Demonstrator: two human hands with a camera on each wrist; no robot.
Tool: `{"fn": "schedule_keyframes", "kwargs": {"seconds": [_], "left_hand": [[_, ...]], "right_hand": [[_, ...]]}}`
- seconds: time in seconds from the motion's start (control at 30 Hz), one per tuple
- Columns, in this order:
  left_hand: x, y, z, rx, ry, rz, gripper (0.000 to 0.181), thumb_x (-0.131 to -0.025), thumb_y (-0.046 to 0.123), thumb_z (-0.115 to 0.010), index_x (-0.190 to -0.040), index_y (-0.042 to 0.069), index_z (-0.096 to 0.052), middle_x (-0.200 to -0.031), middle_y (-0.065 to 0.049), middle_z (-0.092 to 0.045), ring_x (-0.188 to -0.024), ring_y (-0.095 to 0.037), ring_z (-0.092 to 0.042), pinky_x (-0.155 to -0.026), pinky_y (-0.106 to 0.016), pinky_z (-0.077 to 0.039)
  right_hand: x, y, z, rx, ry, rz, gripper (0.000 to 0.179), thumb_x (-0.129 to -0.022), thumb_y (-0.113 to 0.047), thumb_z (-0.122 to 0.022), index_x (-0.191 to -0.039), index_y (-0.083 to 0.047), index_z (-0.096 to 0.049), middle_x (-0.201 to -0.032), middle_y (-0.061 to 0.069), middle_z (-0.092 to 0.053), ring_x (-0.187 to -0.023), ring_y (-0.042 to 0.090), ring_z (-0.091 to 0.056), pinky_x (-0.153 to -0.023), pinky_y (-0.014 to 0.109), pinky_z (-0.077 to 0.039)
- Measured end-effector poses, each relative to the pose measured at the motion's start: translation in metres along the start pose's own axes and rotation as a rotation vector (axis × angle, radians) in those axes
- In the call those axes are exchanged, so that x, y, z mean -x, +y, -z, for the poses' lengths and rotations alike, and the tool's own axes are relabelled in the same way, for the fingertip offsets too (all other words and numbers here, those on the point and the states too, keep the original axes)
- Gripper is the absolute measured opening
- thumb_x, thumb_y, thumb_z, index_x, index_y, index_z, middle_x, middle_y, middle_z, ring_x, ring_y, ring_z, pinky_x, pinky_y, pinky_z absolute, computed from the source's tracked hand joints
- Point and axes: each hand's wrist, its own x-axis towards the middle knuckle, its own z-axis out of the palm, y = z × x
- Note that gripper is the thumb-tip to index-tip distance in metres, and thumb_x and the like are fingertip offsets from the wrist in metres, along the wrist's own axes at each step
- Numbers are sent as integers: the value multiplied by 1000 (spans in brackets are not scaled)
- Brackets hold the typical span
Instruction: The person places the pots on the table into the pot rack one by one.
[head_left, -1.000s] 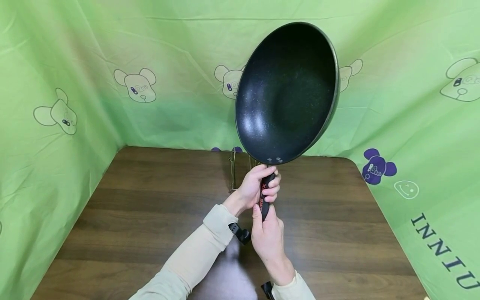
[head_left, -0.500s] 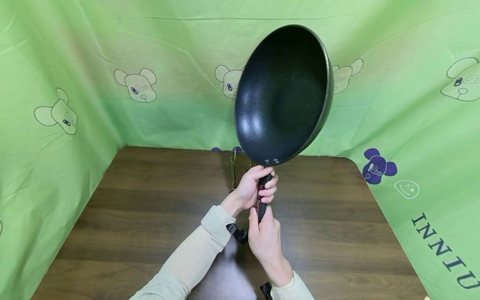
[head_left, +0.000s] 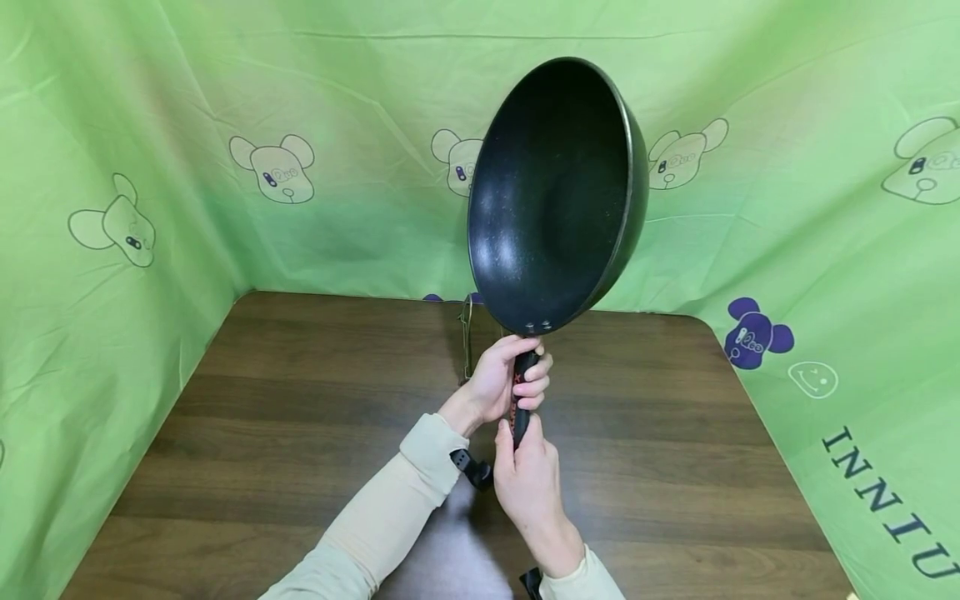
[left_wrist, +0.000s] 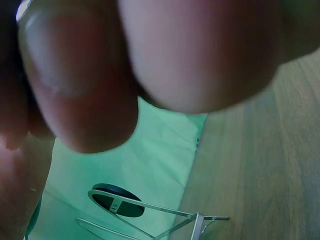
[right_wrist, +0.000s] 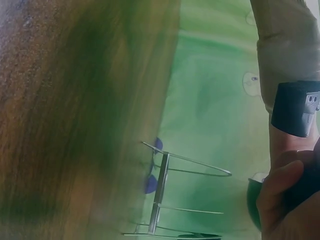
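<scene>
A wire rack (head_left: 467,337), left, stands on the wooden table (head_left: 300,417) at 11 o'clock from my hands, partly hidden behind the pan (head_left: 551,200); lowering the pan without seeing the rack could knock it. Beside it, my left hand (head_left: 498,379) curls round the upper handle (head_left: 521,421); at 5 o'clock from that, my right hand (head_left: 528,483) holds its lower end. Most of the weight likely sits above my fingers, so a loosened grip could let the pan twist or topple toward 1 o'clock.

The pan is raised at 12 o'clock from my hands, against a green curtain (head_left: 360,250), its near-black hollow leaning toward me and 9 o'clock. Pale glare marks the finely specked inside at 8 o'clock, rivets (head_left: 538,326) show at 6 o'clock, and the smooth dark outside curves away at 3 o'clock. Red lettering runs down the black handle, partly covered by my fingers.
</scene>
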Motion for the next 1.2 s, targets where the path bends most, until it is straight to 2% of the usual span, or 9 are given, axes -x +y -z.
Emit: {"fn": "schedule_keyframes", "kwargs": {"seconds": [0.17,0.4,0.57,0.87,1.2], "left_hand": [[1,-2,2,5,-10,-16,28,-105,17,-24,-88,17,-46,-62,6,-36,-45,-3,-32,-40,-16,-31],[3,-3,1,16,-10,13,31,-104,18,-22,-86,18,-47,-62,6,-35,-44,-3,-32,-40,-16,-30],[3,-4,2,32,-23,29,29,-103,20,-21,-85,18,-44,-62,7,-34,-44,-2,-33,-40,-16,-29],[5,-6,7,60,-67,41,24,-102,23,-25,-86,18,-42,-62,8,-36,-44,-3,-34,-40,-15,-32],[8,-9,10,100,-64,41,23,-101,23,-25,-86,18,-42,-61,5,-29,-42,-3,-34,-39,-16,-30]], "right_hand": [[2,-1,-1,29,-4,-2,12,-94,-7,-66,-92,-4,-55,-64,1,-55,-50,16,-49,-43,29,-40],[5,-3,-1,67,13,2,11,-94,-6,-65,-92,-4,-54,-66,2,-59,-50,18,-55,-43,33,-42],[7,-5,-2,100,29,17,12,-94,-5,-64,-91,-3,-53,-64,3,-57,-48,21,-55,-41,36,-41],[12,-7,-3,159,27,-28,15,-95,-9,-65,-91,-3,-52,-62,5,-56,-49,31,-58,-42,45,-44],[16,-7,-6,213,41,-22,20,-95,-11,-65,-89,0,-49,-59,12,-54,-47,37,-58,-39,47,-41]]}}
